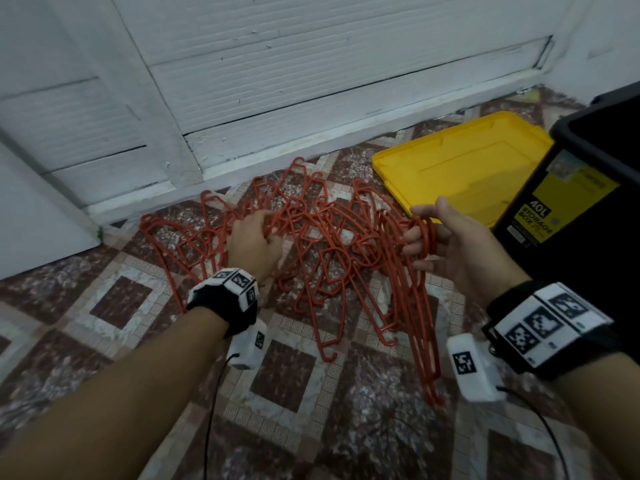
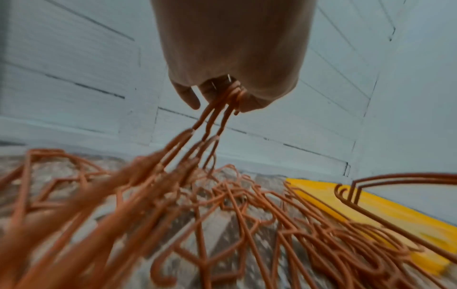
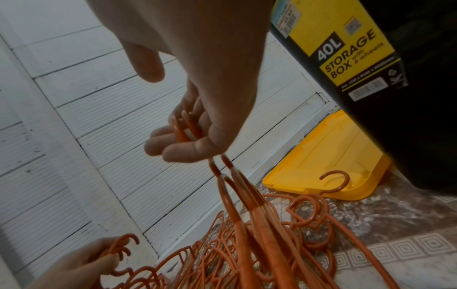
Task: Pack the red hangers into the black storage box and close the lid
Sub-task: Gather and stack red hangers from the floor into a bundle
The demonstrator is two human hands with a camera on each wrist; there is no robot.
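Step in hand: the person is gathering red hangers (image 1: 325,251) out of the tangled pile, judged to be early in the packing.
Left hand (image 1: 254,242): fingers are curling round a bunch of hanger hooks left of the pile's middle.
Right hand (image 1: 450,244): fingers are hooking several hangers at the pile's right edge; those hangers are dangling toward the floor.
Task things: the black storage box (image 1: 585,188) is standing just right of the pile, open; its inside is not visible. The yellow lid (image 1: 460,168) is lying flat beyond the pile, against the box.
Technique note: hooks are interlocking, so lifting slowly and shaking each bunch free would likely stop the rest from dragging along; aligning hooks one way should help them lie flat in the box.
Surface: patterned tile floor (image 1: 121,299) is carrying everything.
Room: white ribbed panelling (image 1: 277,64) is running behind the pile.
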